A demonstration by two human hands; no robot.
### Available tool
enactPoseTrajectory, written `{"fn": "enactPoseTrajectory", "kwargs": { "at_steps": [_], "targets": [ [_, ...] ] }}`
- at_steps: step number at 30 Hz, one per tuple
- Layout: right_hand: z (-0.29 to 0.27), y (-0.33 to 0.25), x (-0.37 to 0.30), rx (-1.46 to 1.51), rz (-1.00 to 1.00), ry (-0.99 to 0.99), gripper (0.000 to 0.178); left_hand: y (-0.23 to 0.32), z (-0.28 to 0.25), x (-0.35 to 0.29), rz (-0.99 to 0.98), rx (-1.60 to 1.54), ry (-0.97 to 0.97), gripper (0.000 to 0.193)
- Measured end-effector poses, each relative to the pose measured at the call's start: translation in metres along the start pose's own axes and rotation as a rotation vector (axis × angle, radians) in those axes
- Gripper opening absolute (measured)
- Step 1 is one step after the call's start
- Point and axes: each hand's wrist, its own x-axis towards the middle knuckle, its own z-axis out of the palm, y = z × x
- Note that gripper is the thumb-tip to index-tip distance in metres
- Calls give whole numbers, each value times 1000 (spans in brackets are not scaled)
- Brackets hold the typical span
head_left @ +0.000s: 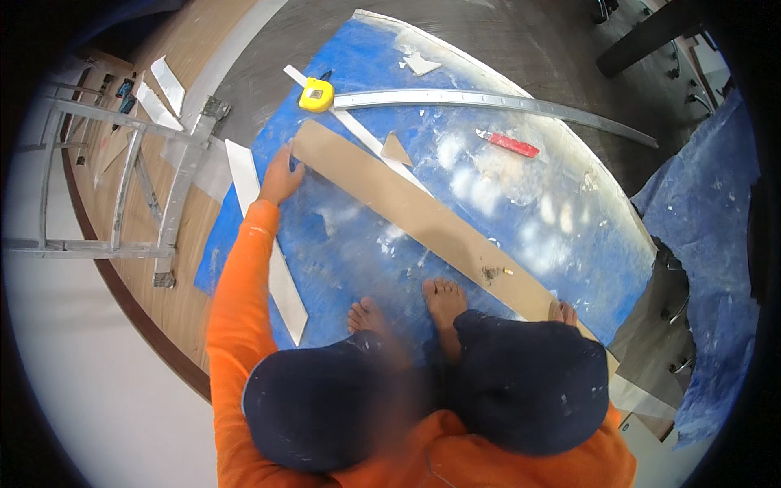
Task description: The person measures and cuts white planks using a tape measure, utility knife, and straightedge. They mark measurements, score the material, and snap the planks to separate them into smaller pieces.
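A long brown strip of board (407, 207) slants across the blue sheet, from the upper left toward my right knee. At its upper-left end my left hand (281, 180) is closed on the edge. By the other end, fingers of my right hand (565, 312) grip the strip's edge, the rest of that hand hidden behind my knee. A small patch of dark debris with a short yellowish piece (508, 271) lies on the strip. Beyond it are a yellow tape measure (316, 95), a long metal straightedge (488, 99) and a red utility knife (512, 145).
Under everything is a stained blue sheet (325, 220). A narrow white strip (272, 252) lies beside my left arm, and a triangular offcut (396, 149) beyond the board. At left stands a metal ladder (175, 191); another blue sheet (716, 268) hangs at right.
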Motion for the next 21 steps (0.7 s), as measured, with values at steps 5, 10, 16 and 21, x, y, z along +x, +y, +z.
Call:
{"fn": "enactPoseTrajectory", "kwargs": {
  "at_steps": [5, 10, 16, 21],
  "targets": [
    [-153, 167, -141, 120, 290, -116, 84, 42, 5, 30, -144, -256, 195, 45],
    [-181, 187, -118, 168, 443, -133, 46, 66, -50, 57, -307, -34, 20, 49],
    [-133, 236, -99, 244, 474, -318, 34, 50, -69, 75, -214, 67, -72, 46],
    [-91, 245, -71, 225, 374, -288, 34, -30, -22, 41, -110, -23, 141, 55]
  ]
}}
